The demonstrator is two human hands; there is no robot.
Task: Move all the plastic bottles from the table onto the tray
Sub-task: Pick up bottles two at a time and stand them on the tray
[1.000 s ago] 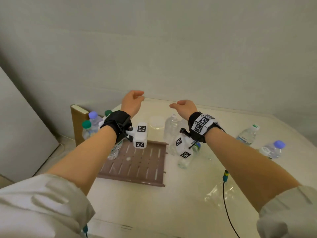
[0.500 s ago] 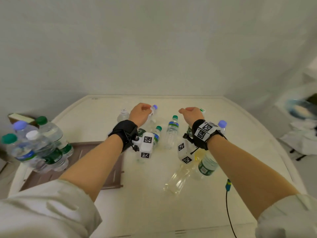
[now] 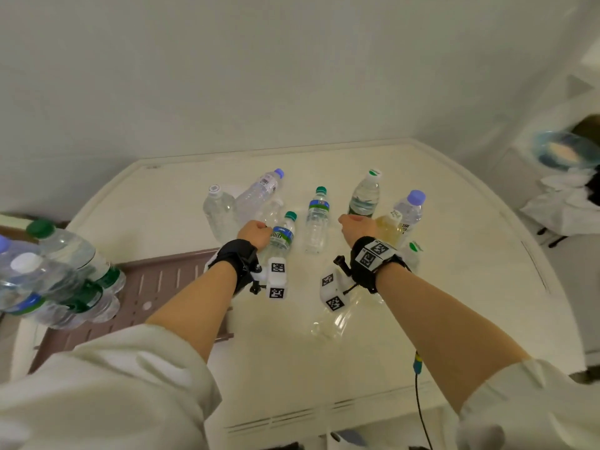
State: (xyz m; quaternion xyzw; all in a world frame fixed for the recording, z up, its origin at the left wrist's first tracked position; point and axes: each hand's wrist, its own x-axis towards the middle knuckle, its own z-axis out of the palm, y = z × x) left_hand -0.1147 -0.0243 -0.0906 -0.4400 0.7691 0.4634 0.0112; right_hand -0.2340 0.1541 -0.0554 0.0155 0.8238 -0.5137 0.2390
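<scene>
Since the upright bottle (image 3: 283, 234) is found just right of the left hand (image 3: 255, 233), little reach is needed — fingers curled, hold unclear.

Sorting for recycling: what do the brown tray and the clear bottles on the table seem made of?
Brown tray: probably moulded plastic, matte; its floor has regular slots. Clear bottles: thin transparent plastic, glossy; the table shows through them and light glints on their ribbed walls. Their caps look like opaque plastic.

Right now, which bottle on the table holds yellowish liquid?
The white-capped bottle just beside the right hand: its contents are yellowish, the rest look clear.
</scene>
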